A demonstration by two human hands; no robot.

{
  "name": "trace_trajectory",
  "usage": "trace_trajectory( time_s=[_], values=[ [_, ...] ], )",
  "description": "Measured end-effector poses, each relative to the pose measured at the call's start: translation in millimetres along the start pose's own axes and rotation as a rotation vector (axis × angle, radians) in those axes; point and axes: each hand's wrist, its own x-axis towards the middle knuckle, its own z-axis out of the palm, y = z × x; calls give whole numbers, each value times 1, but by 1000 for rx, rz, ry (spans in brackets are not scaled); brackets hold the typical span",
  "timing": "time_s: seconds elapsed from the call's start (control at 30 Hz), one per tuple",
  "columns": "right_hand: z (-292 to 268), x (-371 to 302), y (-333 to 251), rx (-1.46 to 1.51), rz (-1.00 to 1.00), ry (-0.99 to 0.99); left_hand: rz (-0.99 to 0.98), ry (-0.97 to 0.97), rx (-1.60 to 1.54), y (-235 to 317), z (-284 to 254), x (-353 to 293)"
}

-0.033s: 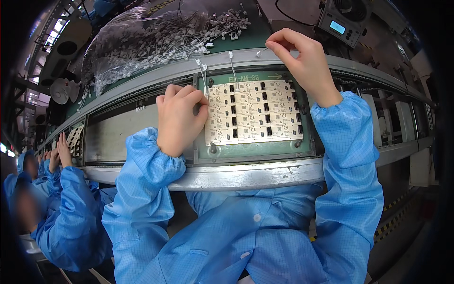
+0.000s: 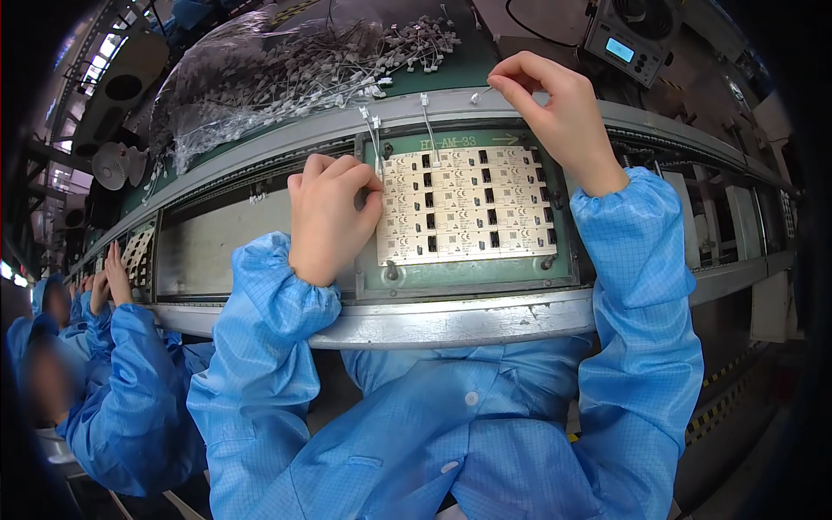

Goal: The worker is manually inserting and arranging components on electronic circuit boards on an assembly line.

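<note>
A cream-coloured panel of circuit boards (image 2: 451, 236) with black components lies in a green carrier (image 2: 459, 275) on the conveyor. At the panel's upper left edge my left hand (image 2: 331, 217) is closed in a pinch; what its fingertips hold is hidden. Just beyond it, two white-plugged wire leads (image 2: 376, 124) run from the rail down to the panel's corner. A third wire lead (image 2: 425, 101) reaches from the rail to the top row. Over the far rail, my right hand (image 2: 559, 113) pinches a short wire lead (image 2: 475, 98), its small white plug showing left of the fingertips.
A clear plastic bag (image 2: 195, 108) and a heap of wire leads (image 2: 347, 65) lie beyond the far rail (image 2: 511, 102). The near metal rail (image 2: 459, 321) runs before me. A device with a lit screen (image 2: 619, 49) stands far right. At left, a co-worker's hands (image 2: 114, 276) are over the line.
</note>
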Motion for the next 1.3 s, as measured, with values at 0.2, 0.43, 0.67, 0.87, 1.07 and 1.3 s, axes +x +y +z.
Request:
trace_trajectory(
  time_s=[0.2, 0.43, 0.67, 0.87, 1.07, 1.3],
  values=[
    [2, 1, 0, -29, -1, -19, 28, 41, 44, 2, 0, 0],
    [2, 1, 2, -54, -32, -8, 15, -18, -44, -4, 2, 1],
    [4, 2, 1, -35, -44, 1, -6, 8, -11, -2, 2, -2],
    [0, 2, -2, 0, -4, -4, 69, 7, 51, 6, -9, -10],
    [-12, -7, -2, 351, 249, -28, 85, -193, 96, 2, -20, 24],
    [-7, -10, -1, 286, 274, 129, -3, 36, 126, -33, 51, 148]
  ],
)
